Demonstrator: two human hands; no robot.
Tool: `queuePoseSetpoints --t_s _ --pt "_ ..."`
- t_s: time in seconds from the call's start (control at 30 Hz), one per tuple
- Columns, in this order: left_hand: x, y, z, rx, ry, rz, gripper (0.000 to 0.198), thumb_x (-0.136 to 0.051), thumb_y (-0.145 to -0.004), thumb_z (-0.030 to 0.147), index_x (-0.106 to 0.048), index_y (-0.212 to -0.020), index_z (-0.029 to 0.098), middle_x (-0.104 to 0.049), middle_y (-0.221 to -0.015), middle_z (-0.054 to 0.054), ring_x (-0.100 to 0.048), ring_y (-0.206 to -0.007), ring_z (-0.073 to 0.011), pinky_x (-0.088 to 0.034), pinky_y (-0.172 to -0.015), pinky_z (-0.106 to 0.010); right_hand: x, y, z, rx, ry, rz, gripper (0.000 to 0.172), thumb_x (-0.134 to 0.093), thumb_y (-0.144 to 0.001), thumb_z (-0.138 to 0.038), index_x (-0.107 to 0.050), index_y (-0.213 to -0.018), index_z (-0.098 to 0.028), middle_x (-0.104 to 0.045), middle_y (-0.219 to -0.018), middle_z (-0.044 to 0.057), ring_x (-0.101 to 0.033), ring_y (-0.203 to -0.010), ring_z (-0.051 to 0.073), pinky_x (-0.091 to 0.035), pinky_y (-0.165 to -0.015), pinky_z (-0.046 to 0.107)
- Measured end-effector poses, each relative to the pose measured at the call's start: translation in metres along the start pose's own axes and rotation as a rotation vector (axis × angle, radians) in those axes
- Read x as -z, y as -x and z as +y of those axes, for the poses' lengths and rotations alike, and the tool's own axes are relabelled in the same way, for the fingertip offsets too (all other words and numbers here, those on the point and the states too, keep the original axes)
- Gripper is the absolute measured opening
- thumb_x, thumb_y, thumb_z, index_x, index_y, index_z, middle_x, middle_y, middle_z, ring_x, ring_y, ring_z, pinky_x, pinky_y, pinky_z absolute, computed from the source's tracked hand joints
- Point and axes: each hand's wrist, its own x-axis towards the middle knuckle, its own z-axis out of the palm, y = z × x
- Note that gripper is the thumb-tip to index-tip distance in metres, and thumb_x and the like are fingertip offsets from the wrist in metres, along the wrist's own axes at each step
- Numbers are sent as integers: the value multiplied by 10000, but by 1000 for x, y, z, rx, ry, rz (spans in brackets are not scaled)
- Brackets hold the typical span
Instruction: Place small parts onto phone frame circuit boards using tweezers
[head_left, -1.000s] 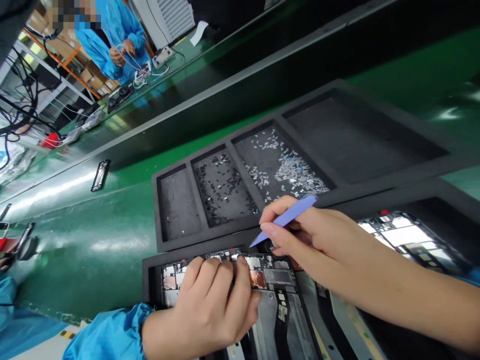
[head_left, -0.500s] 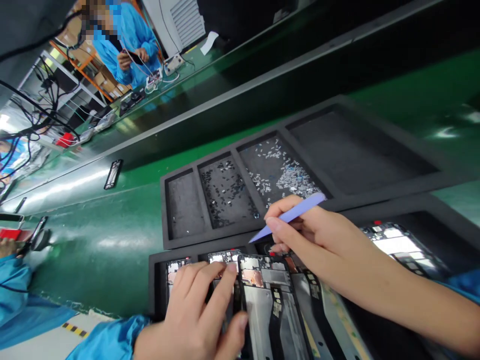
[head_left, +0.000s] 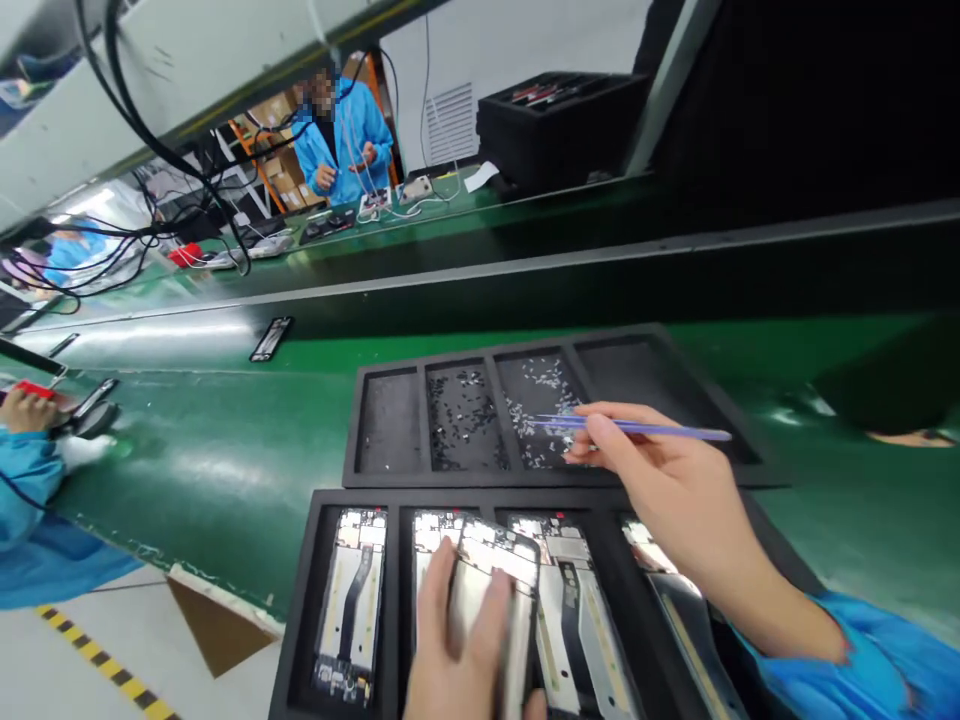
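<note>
Gripping an opened phone point(head_left: 504, 540), the left hand point(head_left: 454, 665) is laying its fingers over the bared inside, the thumb showing near the lower right edge. The phone is tilting over a black tray point(head_left: 298, 610), covering parts of the 2nd and 3rd slots; whether it is touching anything underneath, I cannot tell. It is looking light, flat and stiff, its smooth metal probably offering little grip and its exposed circuitry seeming fragile, so the long side edges are making the safest hold.

At least 4 other phones point(head_left: 349, 600) are lying in that tray. The right hand point(head_left: 660, 475) is pinching purple tweezers point(head_left: 675, 432) between thumb and fingers, their tips pointing left above a parts tray point(head_left: 351, 430), where dark bits point(head_left: 459, 420) and pale bits point(head_left: 544, 375) are filling separate compartments.

Underneath, the glossy green bench point(head_left: 225, 430) is reflecting overhead light, with a phone frame point(head_left: 271, 339) lying farther back. Beyond, a co-worker in blue point(head_left: 349, 140) is standing beside shelving, and a black crate point(head_left: 562, 120) is sitting behind the bench.
</note>
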Motion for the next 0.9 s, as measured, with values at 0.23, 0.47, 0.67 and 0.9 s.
queuePoseSetpoints --t_s 0.23,0.47,0.67,0.9 --pt "83 -162 -84 -15 -12 93 716 -684 -826 167 -478 -1503 279 -424 -1528 -115 -429 -1476 -327 -429 -1218 -522 55 -13 -40 432 418 -214 262 -640 -952 -556 -785 -949 -338 -780 -923 27 -745 -766 237 -619 -660 346" --pt "34 -398 -172 142 -42 176 560 -713 -955 269 -491 -1463 192 -476 -1495 -138 -540 -1320 -325 -501 -1095 -555 23 -66 -2 182 339 -545 429 -568 -974 -614 -741 -954 -223 -739 -911 76 -722 -704 209 -581 -572 307" --pt "-7 -451 -223 188 -103 161 520 -689 -988 389 -515 -1444 208 -490 -1493 -127 -566 -1279 -306 -507 -1072 -534 -18 -64 11 455 320 -600 183 -586 -1018 -356 -740 -1050 -262 -751 -966 43 -723 -807 184 -588 -709 296" --pt "63 -423 -306 284 -180 307 761 -672 -937 498 -392 -1510 83 -333 -1597 -234 -262 -1533 -352 -252 -1235 -518 -37 -68 39 432 346 -578 199 -580 -1027 -346 -754 -998 -255 -769 -960 57 -739 -829 216 -588 -706 338"
